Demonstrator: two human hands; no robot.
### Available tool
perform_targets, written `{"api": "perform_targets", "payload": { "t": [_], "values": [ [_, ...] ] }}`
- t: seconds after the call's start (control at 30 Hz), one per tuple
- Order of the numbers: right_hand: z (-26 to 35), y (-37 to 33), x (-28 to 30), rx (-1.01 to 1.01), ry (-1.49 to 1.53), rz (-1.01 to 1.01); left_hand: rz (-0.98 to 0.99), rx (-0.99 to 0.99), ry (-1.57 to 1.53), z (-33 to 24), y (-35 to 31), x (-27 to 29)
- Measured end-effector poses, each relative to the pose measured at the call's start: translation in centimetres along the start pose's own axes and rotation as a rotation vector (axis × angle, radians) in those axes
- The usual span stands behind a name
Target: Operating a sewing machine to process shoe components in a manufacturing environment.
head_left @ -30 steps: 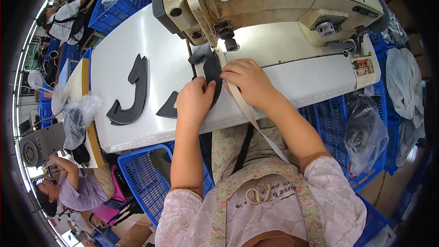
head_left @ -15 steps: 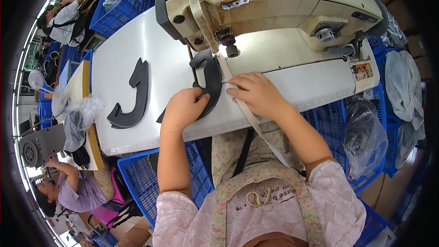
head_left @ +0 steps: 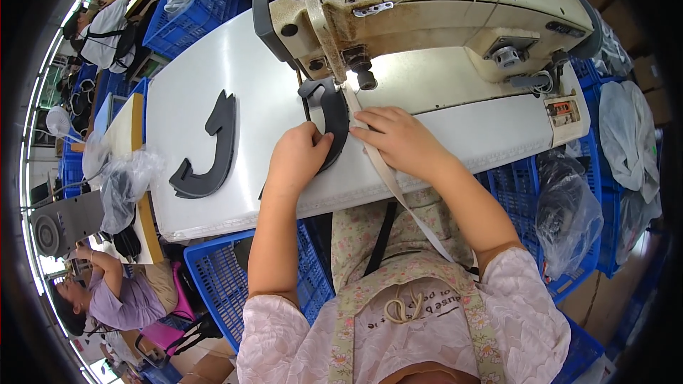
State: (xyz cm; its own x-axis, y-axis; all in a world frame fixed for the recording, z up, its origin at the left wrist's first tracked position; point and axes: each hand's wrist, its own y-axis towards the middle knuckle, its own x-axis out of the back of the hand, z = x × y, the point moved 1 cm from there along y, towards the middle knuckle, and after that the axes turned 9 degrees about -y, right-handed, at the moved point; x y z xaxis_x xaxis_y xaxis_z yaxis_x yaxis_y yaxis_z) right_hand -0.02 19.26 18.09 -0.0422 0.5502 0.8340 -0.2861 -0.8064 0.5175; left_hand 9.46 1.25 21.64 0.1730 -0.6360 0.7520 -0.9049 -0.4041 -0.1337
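A curved black foam-like piece (head_left: 336, 117) lies on the white table under the head of a beige sewing machine (head_left: 434, 18). Its upper end is at the presser foot, close to the needle area. My left hand (head_left: 300, 155) is closed on the piece's left edge, thumb and fingers pinching it and hiding its lower part. A narrow off-white tape (head_left: 388, 176) runs up from my lap to the foot, along the piece's right side. Fingers and thumb of my right hand (head_left: 402, 144) close on this tape just below the foot. Another curved black piece (head_left: 222, 144) rests apart, to the left.
The white table (head_left: 192, 78) ends just before my lap. A blue crate (head_left: 220, 277) stands below its front edge, and more blue crates with plastic bags (head_left: 569, 213) are at the right. Two people (head_left: 124, 291) sit at the far left, near a yellow-edged table (head_left: 146, 220).
My left hand has shifted up and to the right along the black piece, closer to the machine head. My right hand stays nearly in place on the tape. The whole view has shifted slightly.
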Motion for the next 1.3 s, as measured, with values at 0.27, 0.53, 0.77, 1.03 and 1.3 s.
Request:
{"api": "perform_targets", "payload": {
  "t": [0.27, 0.53, 0.77, 1.03, 1.3],
  "values": [
    [0.3, -0.6, 1.3, 0.051, 0.052, 0.072, 0.180, -0.065, 0.152, 0.4, 1.1, 2.4],
    [0.4, 0.8, -0.5, 0.019, 0.030, 0.026, 0.275, -0.052, 0.218, 0.4, 2.9, 2.7],
    [0.1, 1.3, -1.0, -0.022, 0.015, -0.019, 0.160, -0.053, 0.149, 0.0, 3.4, 2.4],
    [0.1, 1.2, -0.1, 0.031, 0.038, 0.084, 0.142, -0.489, 0.433, 0.3, 4.2, 3.3],
    [-0.1, 1.9, -1.1, -0.021, 0.025, 0.068, 0.238, -0.277, 0.340, 0.7, 5.8, 2.4]
  ]
}}
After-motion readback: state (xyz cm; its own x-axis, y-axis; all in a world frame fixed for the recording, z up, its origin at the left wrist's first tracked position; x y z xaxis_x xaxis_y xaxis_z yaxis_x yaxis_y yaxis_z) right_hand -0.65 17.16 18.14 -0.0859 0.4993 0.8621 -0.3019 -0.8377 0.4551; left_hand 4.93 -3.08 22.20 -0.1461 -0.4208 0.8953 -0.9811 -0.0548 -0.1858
